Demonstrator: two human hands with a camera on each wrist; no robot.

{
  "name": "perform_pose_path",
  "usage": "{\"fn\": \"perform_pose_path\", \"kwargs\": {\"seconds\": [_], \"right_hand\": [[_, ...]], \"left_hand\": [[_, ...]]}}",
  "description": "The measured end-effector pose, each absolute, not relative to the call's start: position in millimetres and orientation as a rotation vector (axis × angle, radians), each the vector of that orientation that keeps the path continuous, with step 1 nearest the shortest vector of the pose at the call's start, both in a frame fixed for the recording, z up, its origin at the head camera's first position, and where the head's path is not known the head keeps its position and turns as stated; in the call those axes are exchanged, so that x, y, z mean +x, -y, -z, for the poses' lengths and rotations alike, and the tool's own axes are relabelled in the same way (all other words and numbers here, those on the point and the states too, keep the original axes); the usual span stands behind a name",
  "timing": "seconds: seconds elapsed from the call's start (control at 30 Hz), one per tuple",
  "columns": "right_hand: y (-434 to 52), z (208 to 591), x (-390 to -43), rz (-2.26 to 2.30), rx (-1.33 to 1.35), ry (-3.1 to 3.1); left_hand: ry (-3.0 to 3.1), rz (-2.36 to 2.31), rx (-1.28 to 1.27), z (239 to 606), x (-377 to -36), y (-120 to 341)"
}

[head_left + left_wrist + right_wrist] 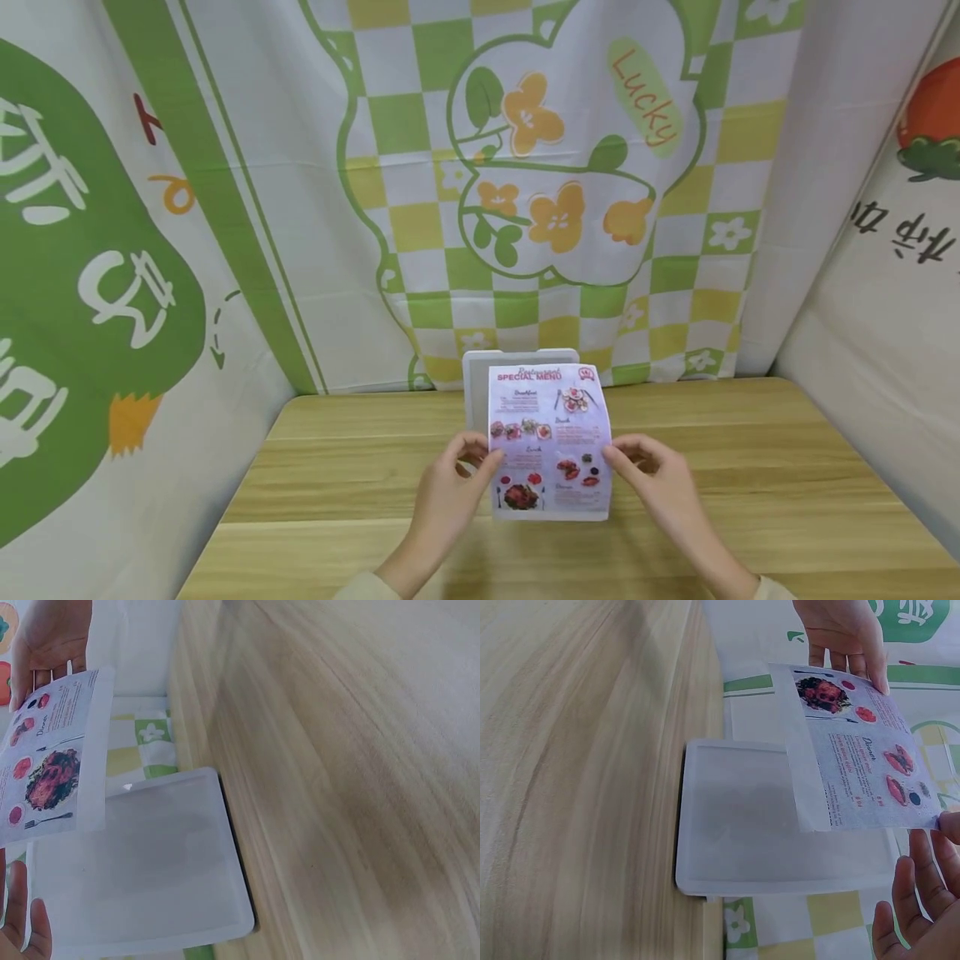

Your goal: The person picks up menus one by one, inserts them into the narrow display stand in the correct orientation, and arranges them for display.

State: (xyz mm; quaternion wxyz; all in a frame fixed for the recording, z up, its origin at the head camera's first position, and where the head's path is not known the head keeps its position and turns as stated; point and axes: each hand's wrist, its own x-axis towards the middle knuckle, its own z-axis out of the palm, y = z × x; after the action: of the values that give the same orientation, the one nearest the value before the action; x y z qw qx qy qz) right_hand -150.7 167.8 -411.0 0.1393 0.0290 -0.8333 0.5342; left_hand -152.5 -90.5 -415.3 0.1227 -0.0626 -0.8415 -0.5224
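Menu sheet point(551, 442), printed "Special Menu" w/ food pics, is held up roughly upright over the wooden table point(750, 467), btwn both hands. Left hand point(450, 487) pinches its left edge, thumb on the printed face, fingers behind; right hand point(660, 483) grips the right edge the same way. Hands sit apart, one per side, at about mid-height of the sheet.

Right behind the menu stands a white acrylic holder point(476, 392), a clear-ish panel w/ rounded corners, at the table's far edge; the wrist views show the sheet just in front of it, whether touching can't tell. Past that hangs a green/yellow checked cloth backdrop point(525, 167) w/ orange flowers & "Lucky".
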Motion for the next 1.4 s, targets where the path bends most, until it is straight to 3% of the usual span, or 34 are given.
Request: {"fn": "perform_pose_path", "kwargs": {"seconds": [1.4], "right_hand": [[-140.9, 361.7, -208.9, -1.547, 0.31, 2.212]], "left_hand": [[2.308, 1.258, -0.328, 364.5, -208.2, 114.4]]}}
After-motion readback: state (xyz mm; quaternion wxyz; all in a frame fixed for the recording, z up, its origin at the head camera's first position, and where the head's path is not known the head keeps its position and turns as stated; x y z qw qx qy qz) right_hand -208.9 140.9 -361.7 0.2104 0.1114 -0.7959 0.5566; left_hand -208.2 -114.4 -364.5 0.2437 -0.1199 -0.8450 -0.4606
